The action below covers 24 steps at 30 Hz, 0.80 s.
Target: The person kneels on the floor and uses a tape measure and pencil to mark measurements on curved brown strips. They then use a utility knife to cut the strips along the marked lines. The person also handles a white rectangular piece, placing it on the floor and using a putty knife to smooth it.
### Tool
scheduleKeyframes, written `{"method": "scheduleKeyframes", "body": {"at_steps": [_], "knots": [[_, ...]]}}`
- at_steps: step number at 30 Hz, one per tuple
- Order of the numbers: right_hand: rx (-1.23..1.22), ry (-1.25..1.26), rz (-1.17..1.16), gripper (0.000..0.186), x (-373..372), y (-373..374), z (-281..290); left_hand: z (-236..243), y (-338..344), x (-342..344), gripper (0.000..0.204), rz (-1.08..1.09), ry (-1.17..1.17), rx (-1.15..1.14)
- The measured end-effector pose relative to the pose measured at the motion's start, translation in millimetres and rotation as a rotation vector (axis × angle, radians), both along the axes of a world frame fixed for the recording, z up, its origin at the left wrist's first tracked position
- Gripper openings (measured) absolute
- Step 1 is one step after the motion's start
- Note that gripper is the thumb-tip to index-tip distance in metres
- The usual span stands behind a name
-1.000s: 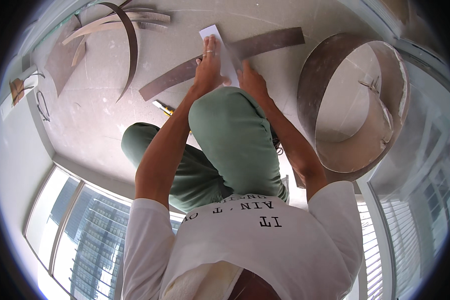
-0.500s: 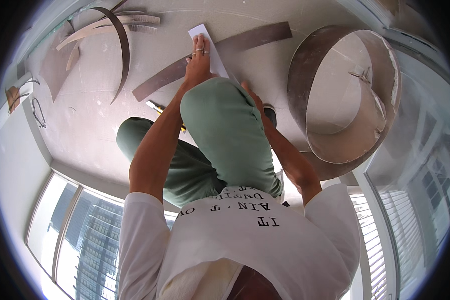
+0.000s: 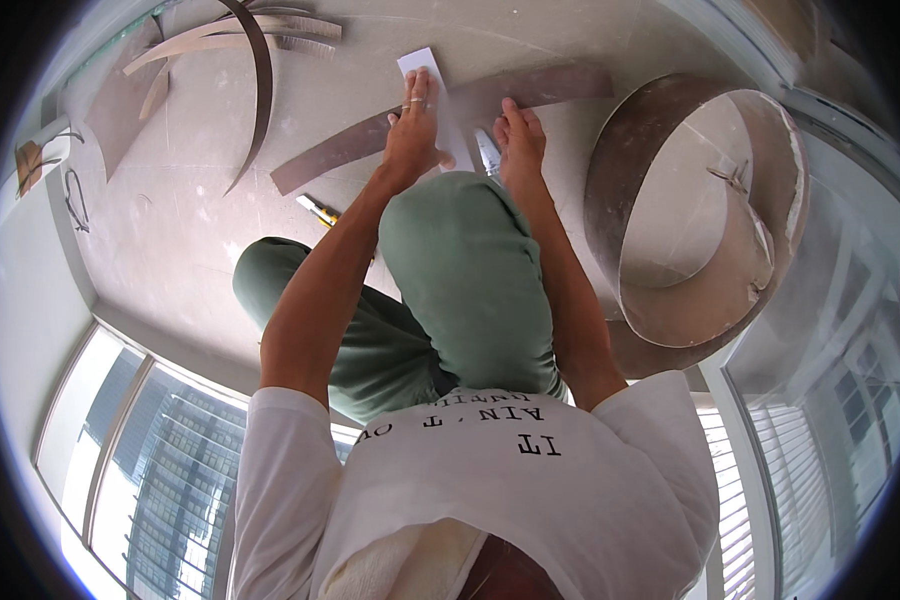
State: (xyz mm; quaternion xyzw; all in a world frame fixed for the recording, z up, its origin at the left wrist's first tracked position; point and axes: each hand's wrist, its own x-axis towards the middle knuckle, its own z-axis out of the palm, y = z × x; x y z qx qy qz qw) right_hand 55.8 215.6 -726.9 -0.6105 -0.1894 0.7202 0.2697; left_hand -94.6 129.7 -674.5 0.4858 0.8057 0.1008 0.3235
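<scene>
My left hand lies with fingers stretched out on a white flat rectangular piece, which crosses a long curved brown strip on the floor. My right hand has curled fingers over the strip, to the right of the white piece. Beside it is a pale, shiny blade-like piece; whether my fingers grip it is unclear. A yellow utility knife lies left of my raised knee, partly behind my left forearm.
A large brown rolled band stands at right near a glass panel. Several curved strips and a flat board lie at upper left. Dark cord is by the left wall. Windows are behind me.
My right hand has come up from beside my knee onto the brown strip, and the pale blade-like piece now shows beside it. My left hand stays on the white piece.
</scene>
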Motion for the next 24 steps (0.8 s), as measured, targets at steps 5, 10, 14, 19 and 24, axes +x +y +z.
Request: {"method": "scheduleKeyframes", "body": {"at_steps": [5, 10, 14, 19, 24], "knots": [[0.599, -0.292, 0.468, 0.040, -16, -9, 39, 0, -4, 2, 0.133, 0.020, -0.002, 0.009], [0.632, -0.327, 0.515, 0.036, -23, -20, 36, 2, 0, -4, 0.135, -0.001, 0.020, -0.024], [0.183, -0.116, 0.063, 0.043, -8, -9, 16, -5, -12, -1, 0.136, 0.013, -0.022, 0.014], [0.616, -0.455, 0.541, 0.067, 41, -75, -10, -4, 3, 3, 0.142, -0.064, 0.066, -0.045], [1.089, -0.649, 1.152, 0.094, 15, -81, 19, 5, -5, -8, 0.119, -0.113, 0.014, -0.059]]}}
